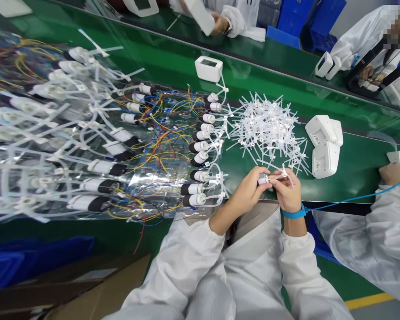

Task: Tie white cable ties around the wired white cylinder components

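Note:
My left hand (251, 189) is closed on a small white and dark cylindrical part (263, 179) near the bench's front edge. Right beside it, my right hand (286, 189), with a blue band at the wrist, pinches a white tube connector (284, 172) whose thin tube ends stick out above the fingers. The two hands nearly touch, and the parts meet between them. Just beyond lies a heap of white branched tube connectors (270, 126). Left of my hands, several white cylindrical parts (196, 199) with tubes and coloured wires lie in rows on clear plastic.
White housings (326, 159) are stacked right of the heap. A white device (208, 69) with a screen stands behind. More wired parts (90, 203) cover the left. A co-worker's hand (395, 173) is at the right; other people work across the green bench (356, 178). A blue cord (353, 201) runs rightward.

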A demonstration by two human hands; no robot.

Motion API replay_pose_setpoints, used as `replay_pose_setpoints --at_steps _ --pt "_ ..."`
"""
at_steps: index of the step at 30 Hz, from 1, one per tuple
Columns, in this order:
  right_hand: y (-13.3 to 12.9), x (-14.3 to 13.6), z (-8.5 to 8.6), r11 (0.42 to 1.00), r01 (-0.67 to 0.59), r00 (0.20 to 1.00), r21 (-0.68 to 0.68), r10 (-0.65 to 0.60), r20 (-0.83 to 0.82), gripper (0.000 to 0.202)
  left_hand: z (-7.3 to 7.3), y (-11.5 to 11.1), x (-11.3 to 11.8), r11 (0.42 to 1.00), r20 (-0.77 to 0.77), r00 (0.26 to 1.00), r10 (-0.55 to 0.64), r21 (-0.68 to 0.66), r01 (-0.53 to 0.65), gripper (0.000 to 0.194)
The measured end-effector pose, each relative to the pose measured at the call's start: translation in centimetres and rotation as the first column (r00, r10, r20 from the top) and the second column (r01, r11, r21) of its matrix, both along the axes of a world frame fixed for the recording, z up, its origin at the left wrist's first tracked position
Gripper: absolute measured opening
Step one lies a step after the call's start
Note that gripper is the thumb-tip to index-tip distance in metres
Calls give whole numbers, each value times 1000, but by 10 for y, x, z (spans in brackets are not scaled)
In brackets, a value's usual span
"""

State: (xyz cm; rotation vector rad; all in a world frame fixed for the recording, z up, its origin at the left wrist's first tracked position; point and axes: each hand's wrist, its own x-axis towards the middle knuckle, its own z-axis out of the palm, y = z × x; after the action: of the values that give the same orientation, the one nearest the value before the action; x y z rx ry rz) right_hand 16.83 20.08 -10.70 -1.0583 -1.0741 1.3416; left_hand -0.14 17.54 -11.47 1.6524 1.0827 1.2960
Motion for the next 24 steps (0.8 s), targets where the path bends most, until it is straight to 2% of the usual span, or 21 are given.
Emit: replay_pose_setpoints --at_steps 9,17,24 --pt "-9 21 0 999 -52 980 -7 53 192 25 4 -3 0 997 -77 994 -77 -31 75 17" --pt "-2 21 3 989 -134 987 -61 139 77 13 12 -6 -7 991 -59 998 -30 -135 22 26" --pt "1 18 6 988 -154 974 -27 157 162 10 18 -6 -12 985 -73 997 -22 -173 9 25"
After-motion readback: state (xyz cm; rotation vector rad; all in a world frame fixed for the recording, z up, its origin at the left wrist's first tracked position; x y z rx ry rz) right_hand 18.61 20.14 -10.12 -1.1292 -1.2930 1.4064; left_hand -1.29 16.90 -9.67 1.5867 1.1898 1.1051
